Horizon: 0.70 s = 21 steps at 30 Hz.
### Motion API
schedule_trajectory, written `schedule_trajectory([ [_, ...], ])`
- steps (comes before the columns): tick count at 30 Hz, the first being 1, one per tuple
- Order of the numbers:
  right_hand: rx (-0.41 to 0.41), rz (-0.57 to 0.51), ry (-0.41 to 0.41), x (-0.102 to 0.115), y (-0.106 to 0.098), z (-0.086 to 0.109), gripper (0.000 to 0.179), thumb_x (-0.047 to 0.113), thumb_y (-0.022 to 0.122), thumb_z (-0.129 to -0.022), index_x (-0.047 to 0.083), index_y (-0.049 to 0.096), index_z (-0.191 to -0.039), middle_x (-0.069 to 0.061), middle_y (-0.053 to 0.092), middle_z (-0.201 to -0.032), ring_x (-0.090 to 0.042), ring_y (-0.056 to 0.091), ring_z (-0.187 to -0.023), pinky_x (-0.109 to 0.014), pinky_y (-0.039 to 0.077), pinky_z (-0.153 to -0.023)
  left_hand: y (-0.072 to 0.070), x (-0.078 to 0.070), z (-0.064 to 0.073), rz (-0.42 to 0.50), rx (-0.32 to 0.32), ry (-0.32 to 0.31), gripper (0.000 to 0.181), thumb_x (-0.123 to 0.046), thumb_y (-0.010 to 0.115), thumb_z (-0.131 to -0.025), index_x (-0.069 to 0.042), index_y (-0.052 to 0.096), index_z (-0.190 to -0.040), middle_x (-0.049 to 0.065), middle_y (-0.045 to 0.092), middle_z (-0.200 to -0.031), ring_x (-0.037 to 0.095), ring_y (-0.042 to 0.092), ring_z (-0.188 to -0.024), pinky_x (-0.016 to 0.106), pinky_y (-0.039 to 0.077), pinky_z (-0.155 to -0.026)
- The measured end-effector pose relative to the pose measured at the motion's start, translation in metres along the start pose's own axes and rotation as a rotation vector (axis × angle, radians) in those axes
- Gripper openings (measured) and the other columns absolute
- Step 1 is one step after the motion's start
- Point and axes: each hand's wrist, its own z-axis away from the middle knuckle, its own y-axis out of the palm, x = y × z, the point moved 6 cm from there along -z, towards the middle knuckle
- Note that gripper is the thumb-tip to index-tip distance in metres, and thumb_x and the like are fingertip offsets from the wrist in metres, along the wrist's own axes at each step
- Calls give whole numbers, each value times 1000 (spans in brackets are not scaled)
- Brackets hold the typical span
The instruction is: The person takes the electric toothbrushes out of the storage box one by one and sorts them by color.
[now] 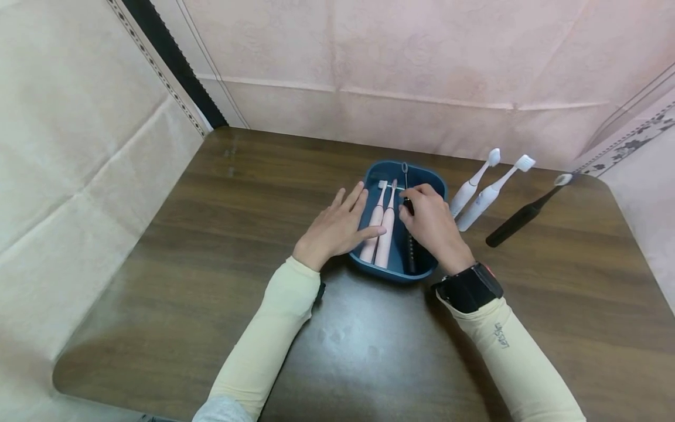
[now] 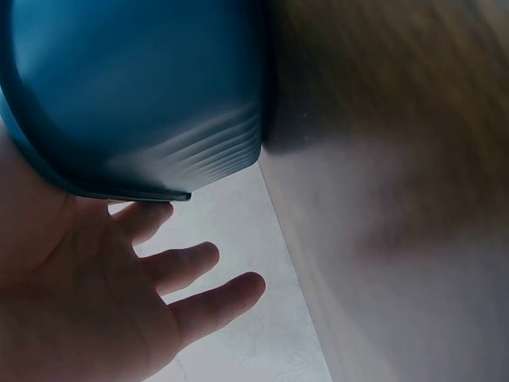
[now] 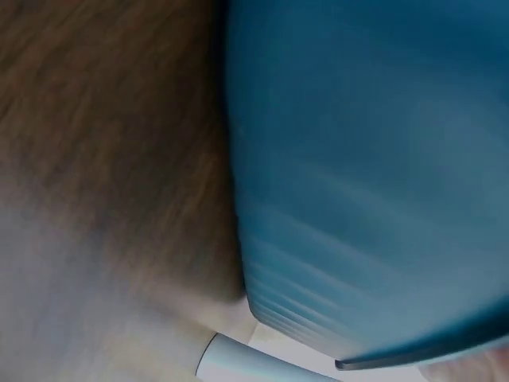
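A blue plastic basket [image 1: 401,274] holds two pink electric toothbrushes [image 1: 387,237] side by side in its left half. To their right lies a slim tool [image 1: 411,261] with a black handle and a thin metal shaft ending in a small round head. My right hand [image 1: 429,220] reaches over the basket, thumb and fingertips pinching this tool around its middle. My left hand [image 1: 337,225] rests at the left rim, fingers extended and thumb over the pink handles. In the left wrist view its fingers [image 2: 215,306] spread beyond the basket's outer wall.
Right of the basket lie two white electric toothbrushes [image 1: 480,205] and a black one [image 1: 517,225], heads pointing away. The brown wooden table [image 1: 211,264] has rounded corners. Pale cloth [image 1: 422,64] hangs behind its far edge.
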Motion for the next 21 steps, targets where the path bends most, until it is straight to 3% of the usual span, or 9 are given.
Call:
schedule_trajectory([
  [10,-230,-74,-112,13,-23,6,33,12,65,-100,-1,65,-130,-22,54,-132,-32,61,-98,-43,56,-75,1,1,-1,-7,11,-10,91,-70,40,-98,-15,10,-164,1,-6,-171,36,2,-155,58,24,-118],
  [21,-453,-132,-231,27,-45,12,31,7,67,-98,-5,65,-126,-24,54,-132,-32,63,-102,-43,57,-77,0,1,-1,-6,1,-4,91,-70,42,-98,-15,11,-164,1,-5,-171,37,2,-155,59,24,-117],
])
